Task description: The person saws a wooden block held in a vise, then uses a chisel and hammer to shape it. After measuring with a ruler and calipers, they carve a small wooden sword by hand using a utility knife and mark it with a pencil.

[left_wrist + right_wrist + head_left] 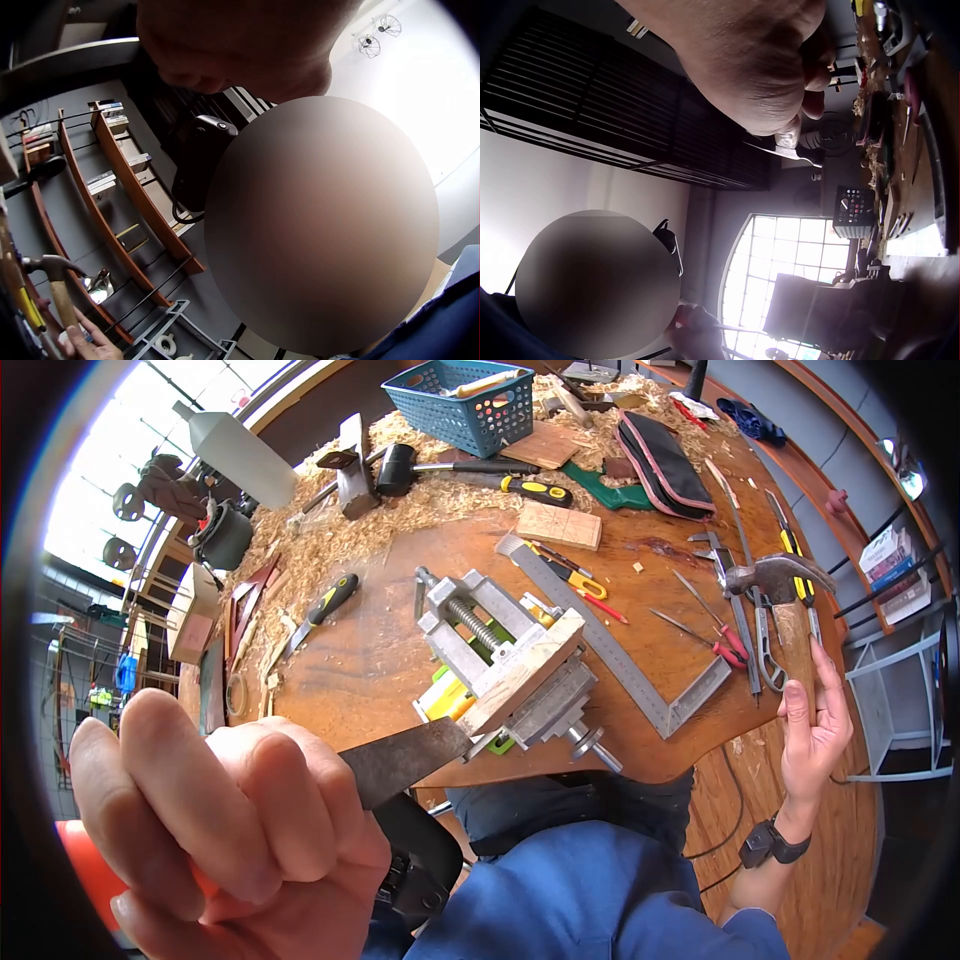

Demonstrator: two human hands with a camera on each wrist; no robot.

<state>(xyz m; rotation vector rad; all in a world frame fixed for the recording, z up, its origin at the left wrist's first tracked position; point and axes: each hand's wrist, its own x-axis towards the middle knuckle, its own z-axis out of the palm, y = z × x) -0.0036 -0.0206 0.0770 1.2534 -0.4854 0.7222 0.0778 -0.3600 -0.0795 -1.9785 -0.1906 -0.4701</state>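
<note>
Shavings (340, 525) litter the brown bench (370, 610) in my head view; the chisel (405, 762) slants up and right toward the clamped wood block (520, 678), my left hand (240, 810) curled round it, my right hand (815, 735) gripping the hammer (795, 635), head uppermost. Left wrist: shelves (146, 206), hammer tilted lower left. Right wrist: gridded window (802, 232), right hand's grip partly hidden
</note>
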